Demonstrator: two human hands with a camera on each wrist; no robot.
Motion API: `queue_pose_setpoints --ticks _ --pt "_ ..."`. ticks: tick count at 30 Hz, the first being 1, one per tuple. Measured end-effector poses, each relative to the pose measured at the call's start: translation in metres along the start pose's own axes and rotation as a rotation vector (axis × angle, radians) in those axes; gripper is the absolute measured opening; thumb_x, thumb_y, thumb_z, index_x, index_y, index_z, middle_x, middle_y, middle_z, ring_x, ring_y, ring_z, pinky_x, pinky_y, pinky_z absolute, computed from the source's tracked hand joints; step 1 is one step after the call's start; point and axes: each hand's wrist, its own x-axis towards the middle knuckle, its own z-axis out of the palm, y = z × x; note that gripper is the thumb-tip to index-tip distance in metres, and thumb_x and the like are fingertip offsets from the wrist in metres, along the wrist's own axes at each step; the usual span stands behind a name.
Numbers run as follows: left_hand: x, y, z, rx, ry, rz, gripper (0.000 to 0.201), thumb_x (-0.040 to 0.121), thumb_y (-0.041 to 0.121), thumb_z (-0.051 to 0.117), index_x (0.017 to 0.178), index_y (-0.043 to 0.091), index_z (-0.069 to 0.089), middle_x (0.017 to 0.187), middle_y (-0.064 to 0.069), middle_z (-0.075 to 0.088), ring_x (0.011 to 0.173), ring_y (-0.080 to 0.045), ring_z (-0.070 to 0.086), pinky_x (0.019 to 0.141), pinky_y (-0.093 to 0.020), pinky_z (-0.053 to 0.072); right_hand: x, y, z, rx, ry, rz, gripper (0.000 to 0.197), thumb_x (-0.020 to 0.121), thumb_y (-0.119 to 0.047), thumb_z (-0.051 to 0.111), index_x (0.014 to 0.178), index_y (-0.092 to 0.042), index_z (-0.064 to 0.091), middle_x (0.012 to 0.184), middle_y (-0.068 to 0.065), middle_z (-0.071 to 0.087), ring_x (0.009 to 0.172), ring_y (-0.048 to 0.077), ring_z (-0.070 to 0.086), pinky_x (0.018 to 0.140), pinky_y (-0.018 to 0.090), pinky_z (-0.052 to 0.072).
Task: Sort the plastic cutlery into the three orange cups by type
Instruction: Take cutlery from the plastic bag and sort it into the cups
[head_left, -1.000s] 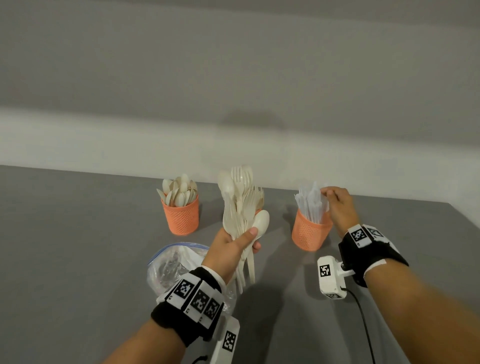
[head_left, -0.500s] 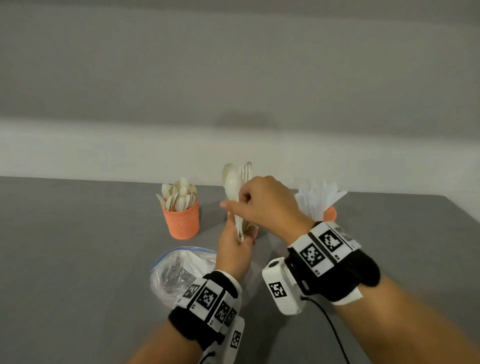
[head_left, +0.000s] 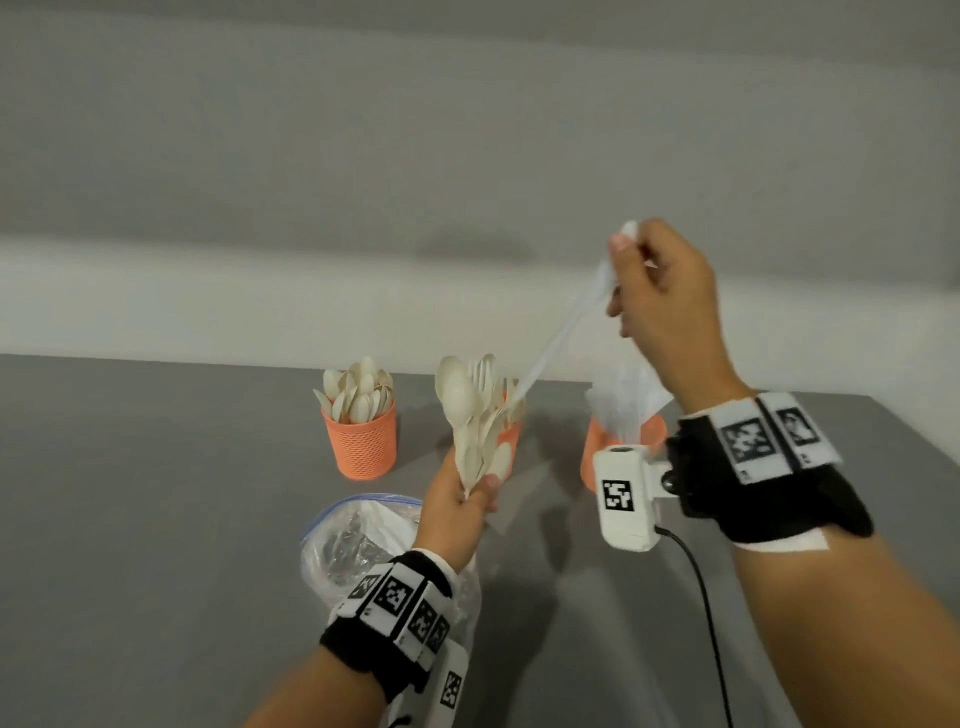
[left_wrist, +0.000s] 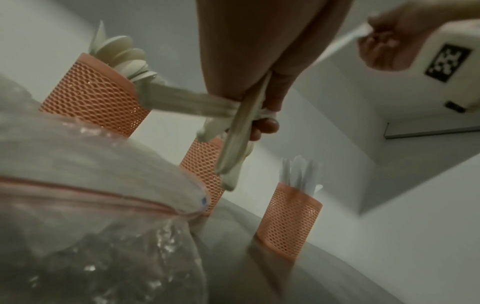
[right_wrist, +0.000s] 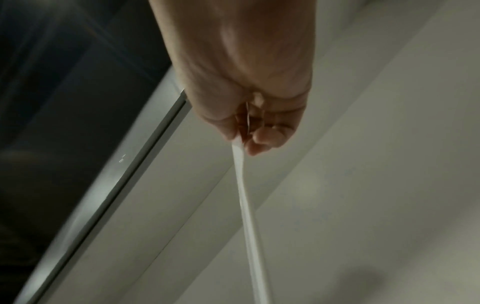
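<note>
My left hand (head_left: 470, 491) grips a bundle of cream spoons and forks (head_left: 467, 410) by the handles, held upright in front of the middle orange cup (head_left: 511, 441). Raised up and to the right, my right hand (head_left: 623, 249) pinches a long white knife (head_left: 561, 332); its lower end is still near the top of the bundle. The knife is blurred. The left orange cup (head_left: 361, 441) holds several spoons. The right orange cup (head_left: 597, 457) holds several white knives. In the right wrist view the fingers (right_wrist: 262, 139) pinch the knife (right_wrist: 249, 205).
A clear zip bag (head_left: 353, 540) lies on the grey table (head_left: 156, 519) just in front of my left wrist. A white wall runs behind the cups. In the left wrist view the bag (left_wrist: 78, 205) fills the lower left, with all three cups behind it.
My right hand left the right cup, reached the bundle, and has drawn a white knife up and to the right. The left hand keeps holding the bundle.
</note>
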Motion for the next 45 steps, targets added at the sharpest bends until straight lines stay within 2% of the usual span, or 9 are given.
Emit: queue_pose_setpoints --ticks 4,7,16,19,22,24,28,34,45 --pt "-0.002 0.001 0.002 -0.061 -0.047 -0.001 0.031 0.09 0.004 0.053 0.121 0.005 0.051 0.083 -0.001 0.061 0.064 -0.015 0.056 0.057 -0.016 0.049 0.005 0.035 -0.062 -0.138 0.096 0.037 0.023 0.096 -0.03 0.044 0.075 -0.021 0.047 0.061 0.005 0.05 0.047 0.004 0.053 0.046 0.032 0.046" --pt "-0.005 0.005 0.008 -0.152 -0.108 -0.038 0.028 0.089 0.006 0.056 0.116 0.006 0.055 0.082 -0.004 0.063 0.064 -0.015 0.056 0.063 -0.023 0.052 -0.002 0.072 -0.083 -0.308 0.158 0.018 0.024 0.096 -0.029 0.043 0.082 -0.012 0.05 0.068 0.02 0.056 0.06 0.028 0.058 0.059 0.044 0.049" --pt "-0.004 0.014 0.02 -0.414 -0.288 -0.161 0.016 0.091 0.006 0.05 0.103 0.012 0.059 0.059 -0.004 0.058 0.053 -0.014 0.056 0.061 -0.028 0.049 -0.055 0.18 -0.037 -0.686 -0.372 0.32 0.026 0.092 -0.021 0.051 0.091 -0.002 0.069 0.096 0.02 0.058 0.098 0.04 0.051 0.079 0.034 0.034" --pt "-0.001 0.016 0.015 -0.467 -0.29 -0.16 0.019 0.092 0.005 0.048 0.109 0.009 0.056 0.062 -0.006 0.058 0.052 -0.014 0.056 0.059 -0.026 0.051 -0.058 0.171 -0.031 -0.597 -0.311 0.356 0.026 0.091 -0.018 0.053 0.114 -0.012 0.064 0.113 0.017 0.049 0.11 0.033 0.045 0.093 0.038 0.039" --pt "0.001 0.018 0.01 -0.496 -0.244 -0.149 0.022 0.091 0.003 0.047 0.112 0.005 0.054 0.064 -0.006 0.06 0.052 -0.013 0.056 0.056 -0.023 0.051 -0.052 0.132 -0.02 -0.329 -0.104 0.233 0.015 0.088 -0.014 0.057 0.101 -0.013 0.065 0.101 0.009 0.051 0.09 0.008 0.053 0.079 0.02 0.043" --pt "0.004 0.019 0.008 -0.557 -0.184 -0.15 0.026 0.091 0.001 0.047 0.115 0.005 0.054 0.077 -0.009 0.061 0.054 -0.014 0.054 0.054 -0.022 0.05 -0.063 0.101 -0.006 -0.158 -0.218 0.23 0.011 0.087 -0.015 0.06 0.078 -0.012 0.064 0.082 0.007 0.058 0.067 0.001 0.051 0.064 0.008 0.038" --pt "0.01 0.017 0.004 -0.546 -0.085 -0.132 0.036 0.09 0.001 0.048 0.125 -0.005 0.049 0.085 -0.013 0.062 0.057 -0.014 0.059 0.054 -0.022 0.05 -0.105 0.064 0.03 0.033 -0.656 0.353 0.011 0.083 -0.025 0.067 0.081 -0.015 0.07 0.068 -0.004 0.068 0.063 0.006 0.058 0.066 0.015 0.045" --pt "0.008 0.023 -0.002 -0.462 -0.069 -0.047 0.033 0.091 0.002 0.048 0.123 0.003 0.053 0.107 -0.014 0.067 0.097 -0.027 0.064 0.085 -0.034 0.053 -0.115 0.05 0.052 0.315 -0.496 0.45 0.013 0.09 -0.009 0.056 0.094 0.001 0.062 0.074 0.007 0.065 0.063 0.003 0.063 0.057 0.011 0.046" --pt "0.001 0.01 -0.028 -0.214 -0.215 0.069 0.018 0.08 0.02 0.056 0.088 0.005 0.062 0.072 0.004 0.068 0.069 -0.009 0.062 0.074 -0.02 0.049 -0.095 0.051 0.058 0.297 -0.347 0.585 0.017 0.095 -0.015 0.048 0.085 -0.005 0.057 0.062 0.006 0.055 0.053 0.012 0.051 0.05 0.02 0.043"
